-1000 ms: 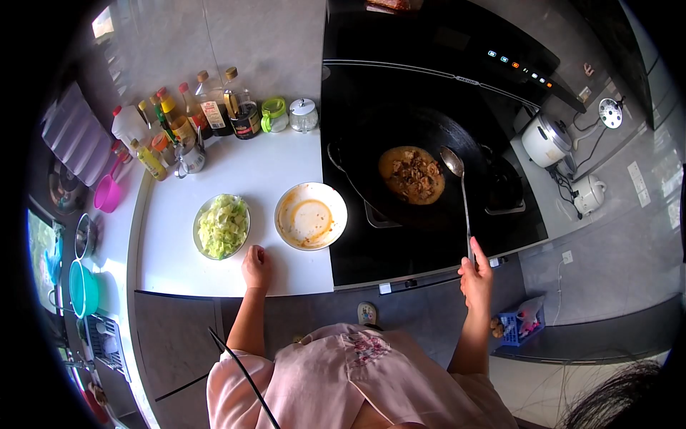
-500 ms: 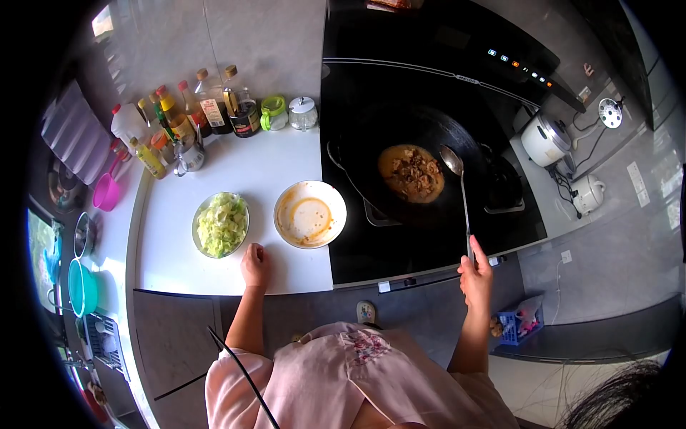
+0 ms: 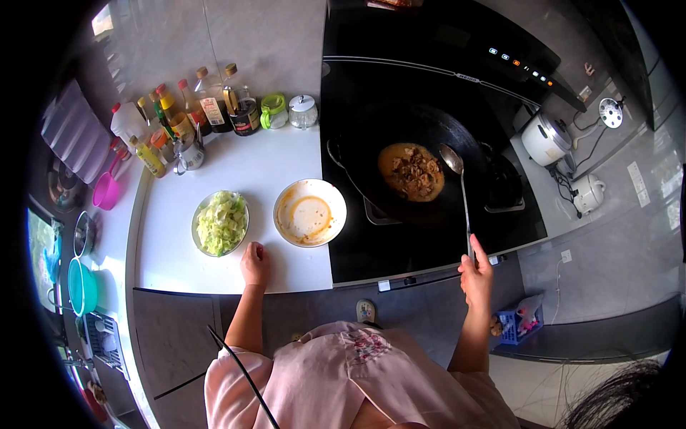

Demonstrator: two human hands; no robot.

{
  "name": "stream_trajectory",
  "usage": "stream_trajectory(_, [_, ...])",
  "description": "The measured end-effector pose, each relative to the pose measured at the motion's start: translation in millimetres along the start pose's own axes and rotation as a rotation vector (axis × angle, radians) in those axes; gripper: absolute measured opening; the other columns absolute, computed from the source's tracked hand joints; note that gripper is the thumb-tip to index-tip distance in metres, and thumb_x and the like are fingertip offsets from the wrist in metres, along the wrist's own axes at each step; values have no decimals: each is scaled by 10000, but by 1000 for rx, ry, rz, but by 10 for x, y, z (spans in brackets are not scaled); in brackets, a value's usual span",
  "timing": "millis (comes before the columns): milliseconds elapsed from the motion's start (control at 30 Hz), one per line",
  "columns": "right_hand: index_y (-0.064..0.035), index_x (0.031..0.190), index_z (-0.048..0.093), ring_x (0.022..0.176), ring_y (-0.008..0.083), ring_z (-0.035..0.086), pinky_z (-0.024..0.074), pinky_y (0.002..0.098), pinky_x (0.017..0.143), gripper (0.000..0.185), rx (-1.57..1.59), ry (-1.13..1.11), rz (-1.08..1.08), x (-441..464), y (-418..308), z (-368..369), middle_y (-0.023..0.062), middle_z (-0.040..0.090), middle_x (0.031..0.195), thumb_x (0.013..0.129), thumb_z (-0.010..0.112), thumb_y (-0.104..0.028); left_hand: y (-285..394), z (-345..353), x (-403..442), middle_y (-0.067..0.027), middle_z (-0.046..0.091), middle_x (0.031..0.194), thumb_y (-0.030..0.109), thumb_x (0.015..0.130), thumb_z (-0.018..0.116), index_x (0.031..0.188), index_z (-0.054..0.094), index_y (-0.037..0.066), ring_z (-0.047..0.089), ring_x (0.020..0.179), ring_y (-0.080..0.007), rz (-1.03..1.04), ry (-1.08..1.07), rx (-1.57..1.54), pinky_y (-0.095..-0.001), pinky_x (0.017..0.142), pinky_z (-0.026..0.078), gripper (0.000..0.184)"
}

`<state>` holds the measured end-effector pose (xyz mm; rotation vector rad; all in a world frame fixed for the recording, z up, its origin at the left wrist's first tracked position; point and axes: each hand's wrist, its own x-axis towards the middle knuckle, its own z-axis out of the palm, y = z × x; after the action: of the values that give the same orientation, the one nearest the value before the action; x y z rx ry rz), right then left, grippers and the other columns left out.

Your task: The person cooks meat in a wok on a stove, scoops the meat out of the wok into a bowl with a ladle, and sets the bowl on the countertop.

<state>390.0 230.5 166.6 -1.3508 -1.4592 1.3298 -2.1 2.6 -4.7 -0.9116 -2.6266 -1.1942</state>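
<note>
My right hand grips the handle of a long metal cooking spoon. The spoon's bowl rests against the inner right side of a black wok, beside chunky brown meat in sauce. On the white counter, my left hand lies closed in a loose fist, with nothing visible in it. Just beyond it stand a plate of chopped pale-green cabbage or lettuce and, to the right, a white bowl smeared with orange-brown sauce.
Several sauce bottles, a metal oil pot, a green-lidded jar and a glass jar line the back of the counter. A rice cooker stands right of the black stove. A teal basin is far left.
</note>
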Motion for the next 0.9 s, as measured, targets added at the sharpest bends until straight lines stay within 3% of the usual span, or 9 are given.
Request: stream_trajectory(900, [-202,1297,478,407,4,296,238,159,356,471,19,6,11,-41,-57,28,-35,463,609,859,546,-42,10,-12,1,-95,531,619,81,743,576,753,525,72,540,576,-269,-17,-5,-17,-370,552,440,53])
